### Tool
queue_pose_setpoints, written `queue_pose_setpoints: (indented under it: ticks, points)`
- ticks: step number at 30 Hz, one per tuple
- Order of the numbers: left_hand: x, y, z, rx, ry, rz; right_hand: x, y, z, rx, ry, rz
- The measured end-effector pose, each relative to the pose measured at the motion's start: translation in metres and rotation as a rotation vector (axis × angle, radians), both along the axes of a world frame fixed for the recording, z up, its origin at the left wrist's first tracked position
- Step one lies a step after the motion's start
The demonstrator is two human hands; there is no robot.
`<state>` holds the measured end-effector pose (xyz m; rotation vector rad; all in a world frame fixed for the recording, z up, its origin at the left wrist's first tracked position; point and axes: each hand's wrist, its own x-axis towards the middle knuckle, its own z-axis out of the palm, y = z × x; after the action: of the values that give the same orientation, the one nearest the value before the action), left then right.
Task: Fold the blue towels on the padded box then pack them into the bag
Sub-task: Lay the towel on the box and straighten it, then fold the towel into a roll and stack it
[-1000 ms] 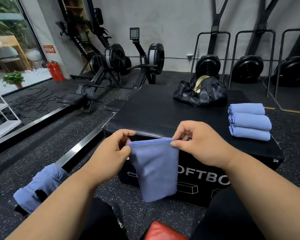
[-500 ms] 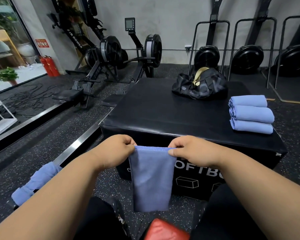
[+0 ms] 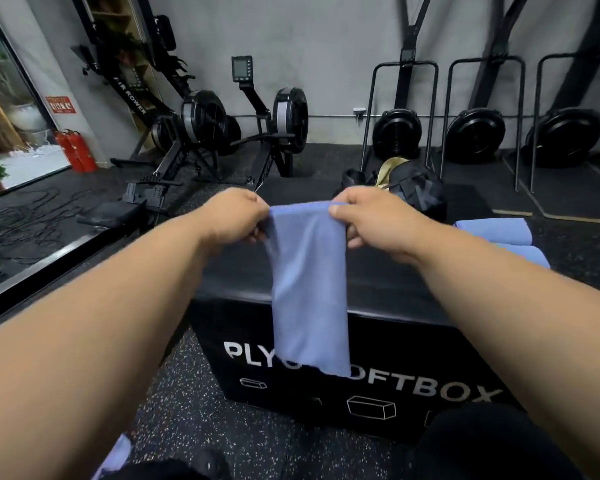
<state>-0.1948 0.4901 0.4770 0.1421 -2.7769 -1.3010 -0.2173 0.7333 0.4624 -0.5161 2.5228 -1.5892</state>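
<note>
1. The left hand [image 3: 234, 216] pinches the upper left corner of a soft blue cloth towel [image 3: 309, 289], fingers curled round its top edge.
2. The right hand [image 3: 368, 216] pinches the upper right corner of the same towel, thumb on the near side of the fabric.
3. The towel hangs down from both hands as a long, narrow strip, held in the air above the near edge of the black padded box [image 3: 378, 358]; its lower end drapes in front of the white lettering on the box's front face.
4. A stack of folded blue towels [image 3: 496, 233] lies on the right part of the box top, partly hidden behind the right forearm.
5. A black fabric bag with a tan strap [image 3: 416, 192] sits at the far side of the box, just behind the right hand.
6. Another bit of blue cloth [image 3: 116, 455] shows at the lower left, beside the person's dark clothing.
7. Black rowing machines [image 3: 205, 129] stand on the speckled rubber floor [image 3: 187, 410] along the grey wall, with two red fire extinguishers [image 3: 77, 150] at the left by the glass.
</note>
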Motion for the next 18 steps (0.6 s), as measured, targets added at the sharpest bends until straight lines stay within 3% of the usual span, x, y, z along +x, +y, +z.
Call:
queue_pose_setpoints:
  ticks: [5, 9, 11, 18]
  points:
    - [-0.039, 0.014, 0.089, 0.332, 0.304, -0.021, -0.042, -0.001, 0.090, -0.090, 0.383, -0.215]
    - [-0.042, 0.009, 0.085, 0.470, 0.345, -0.130, -0.030, -0.002, 0.088, -0.213, 0.510, -0.185]
    - [-0.048, -0.005, 0.046, 0.505, 0.283, -0.054, -0.025, -0.011, 0.047, -0.180, 0.461, -0.130]
    - [-0.039, -0.047, -0.191, 0.333, -0.079, 0.237, -0.006, -0.041, -0.156, 0.303, -0.091, 0.148]
